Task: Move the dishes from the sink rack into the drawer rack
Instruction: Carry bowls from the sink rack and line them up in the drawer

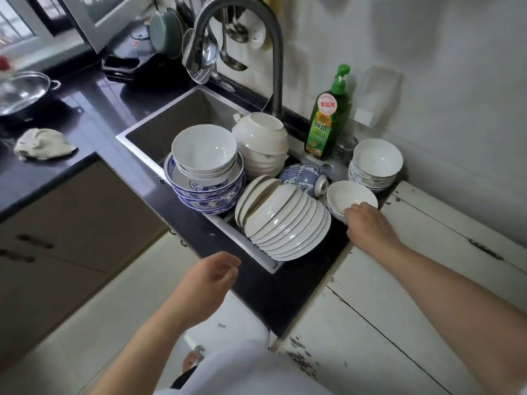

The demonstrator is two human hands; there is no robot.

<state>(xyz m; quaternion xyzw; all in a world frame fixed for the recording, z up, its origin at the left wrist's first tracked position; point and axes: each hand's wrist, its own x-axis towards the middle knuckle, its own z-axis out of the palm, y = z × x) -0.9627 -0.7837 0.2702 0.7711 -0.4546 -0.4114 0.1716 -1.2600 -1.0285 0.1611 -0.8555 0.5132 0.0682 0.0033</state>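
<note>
Sink rack crowded with dishes; my right hand [368,226] at a small bowl [348,198].

A row of white plates [285,223] stood on edge just left of the bowl, a blue patterned bowl [305,175] lay tipped behind it, and a green detergent bottle [328,118] stood by the faucet [242,38]. The dark countertop [85,115] met a chipped white surface [399,295]. My right fingers curled over the white, blue-trimmed bowl's near rim at the rack's right edge; my left hand [211,277] hovered relaxed, holding nothing.

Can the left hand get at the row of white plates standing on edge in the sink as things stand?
Probably yes: the left hand is empty, fingers loosely curled, just in front of the white plates, with nothing between them.
</note>
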